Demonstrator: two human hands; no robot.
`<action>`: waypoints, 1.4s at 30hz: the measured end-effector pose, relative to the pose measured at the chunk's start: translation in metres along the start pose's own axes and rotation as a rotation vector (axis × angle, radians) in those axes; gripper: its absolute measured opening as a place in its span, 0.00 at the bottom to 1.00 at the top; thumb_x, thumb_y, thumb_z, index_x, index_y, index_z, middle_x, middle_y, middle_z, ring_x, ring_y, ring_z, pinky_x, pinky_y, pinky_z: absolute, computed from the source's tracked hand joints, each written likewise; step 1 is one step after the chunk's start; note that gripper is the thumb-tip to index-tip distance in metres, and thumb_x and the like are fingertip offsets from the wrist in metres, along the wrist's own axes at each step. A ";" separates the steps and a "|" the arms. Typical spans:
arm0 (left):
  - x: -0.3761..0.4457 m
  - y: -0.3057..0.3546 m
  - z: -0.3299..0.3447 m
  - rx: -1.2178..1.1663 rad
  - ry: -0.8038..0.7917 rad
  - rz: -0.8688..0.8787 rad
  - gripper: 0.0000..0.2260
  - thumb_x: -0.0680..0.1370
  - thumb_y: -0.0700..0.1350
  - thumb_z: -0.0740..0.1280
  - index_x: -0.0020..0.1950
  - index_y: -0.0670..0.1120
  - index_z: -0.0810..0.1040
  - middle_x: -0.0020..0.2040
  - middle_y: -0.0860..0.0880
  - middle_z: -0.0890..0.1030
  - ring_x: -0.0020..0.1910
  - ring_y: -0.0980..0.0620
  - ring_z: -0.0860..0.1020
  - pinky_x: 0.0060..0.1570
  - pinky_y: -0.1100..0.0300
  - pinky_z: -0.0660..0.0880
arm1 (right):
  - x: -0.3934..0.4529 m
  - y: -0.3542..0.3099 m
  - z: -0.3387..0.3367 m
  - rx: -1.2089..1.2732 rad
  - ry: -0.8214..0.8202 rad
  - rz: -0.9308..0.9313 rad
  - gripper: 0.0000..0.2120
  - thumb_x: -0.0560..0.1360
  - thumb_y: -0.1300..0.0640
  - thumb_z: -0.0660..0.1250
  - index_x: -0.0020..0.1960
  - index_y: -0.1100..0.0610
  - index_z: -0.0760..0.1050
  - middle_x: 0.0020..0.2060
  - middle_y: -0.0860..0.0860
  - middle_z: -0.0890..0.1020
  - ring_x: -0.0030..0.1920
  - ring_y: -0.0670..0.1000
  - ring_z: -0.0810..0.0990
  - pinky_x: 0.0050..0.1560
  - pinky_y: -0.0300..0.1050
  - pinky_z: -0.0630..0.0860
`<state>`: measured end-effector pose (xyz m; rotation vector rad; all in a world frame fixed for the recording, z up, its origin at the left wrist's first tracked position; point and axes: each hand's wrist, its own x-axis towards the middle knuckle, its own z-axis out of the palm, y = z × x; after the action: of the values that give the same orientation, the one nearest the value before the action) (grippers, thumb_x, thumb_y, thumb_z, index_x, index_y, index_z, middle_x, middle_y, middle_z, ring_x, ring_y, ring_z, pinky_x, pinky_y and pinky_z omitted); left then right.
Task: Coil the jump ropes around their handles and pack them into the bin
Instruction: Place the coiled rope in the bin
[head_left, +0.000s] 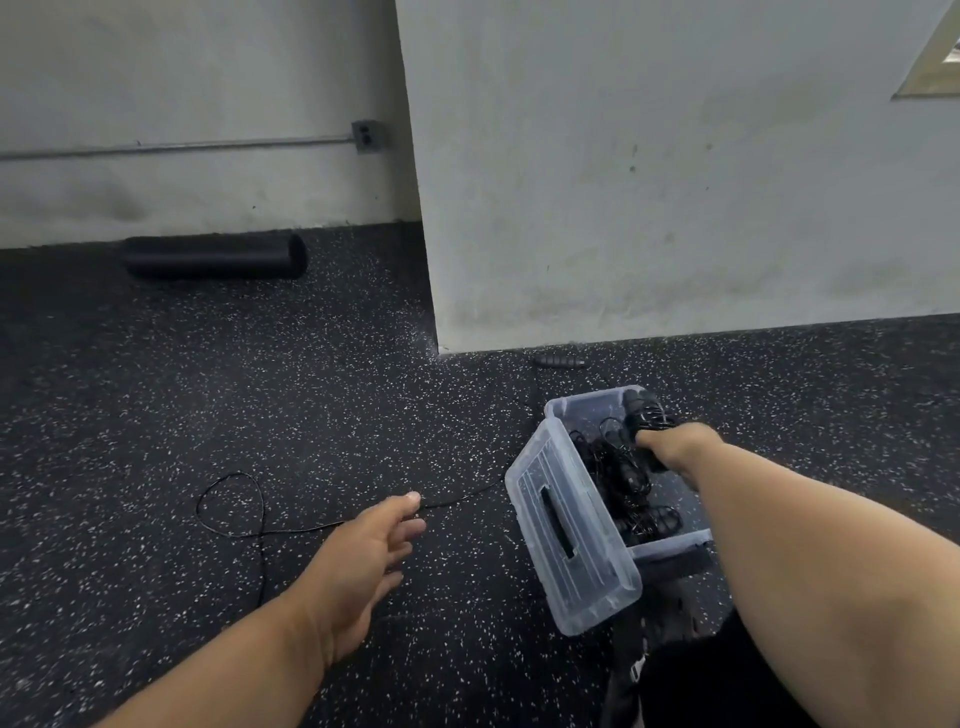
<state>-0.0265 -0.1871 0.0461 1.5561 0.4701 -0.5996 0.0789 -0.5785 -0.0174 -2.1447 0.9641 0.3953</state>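
A clear plastic bin (566, 540) stands on the speckled floor at the right and holds several coiled black jump ropes (618, 478). My right hand (675, 441) reaches into the bin and grips a coiled black rope with its handles (647, 413) near the far end. A loose thin black rope (234, 514) lies on the floor to the left, looped once. One of its handles (561, 362) lies by the wall beyond the bin. My left hand (374, 545) hovers over this rope with fingers extended, its fingertips at the cord.
A black foam roller (215, 255) lies against the back wall at the left. A white wall corner (436, 343) juts out just behind the bin. A black strap and dark clothing (675, 670) sit at the bottom right beside the bin.
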 end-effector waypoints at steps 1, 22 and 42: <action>0.001 -0.001 0.000 0.012 0.006 -0.004 0.22 0.84 0.56 0.64 0.77 0.49 0.72 0.66 0.50 0.81 0.68 0.48 0.76 0.76 0.44 0.68 | 0.009 0.003 0.003 -0.036 0.001 0.021 0.27 0.76 0.45 0.75 0.64 0.65 0.79 0.44 0.56 0.81 0.38 0.55 0.77 0.39 0.46 0.75; 0.071 0.011 -0.023 0.055 0.102 -0.048 0.12 0.86 0.54 0.62 0.66 0.53 0.78 0.62 0.50 0.83 0.64 0.50 0.79 0.69 0.47 0.73 | 0.149 -0.010 0.057 -0.958 -0.169 -0.140 0.33 0.64 0.50 0.79 0.69 0.48 0.76 0.60 0.49 0.83 0.62 0.55 0.80 0.65 0.51 0.79; 0.099 0.008 -0.032 0.112 0.109 -0.076 0.10 0.85 0.54 0.63 0.63 0.55 0.80 0.58 0.53 0.87 0.62 0.50 0.82 0.67 0.48 0.76 | 0.153 0.026 0.055 -0.725 -0.230 -0.011 0.30 0.67 0.45 0.82 0.61 0.58 0.77 0.53 0.52 0.83 0.56 0.56 0.83 0.61 0.48 0.79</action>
<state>0.0581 -0.1622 -0.0088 1.6890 0.5888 -0.6100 0.1634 -0.6283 -0.1503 -2.6506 0.7387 1.0935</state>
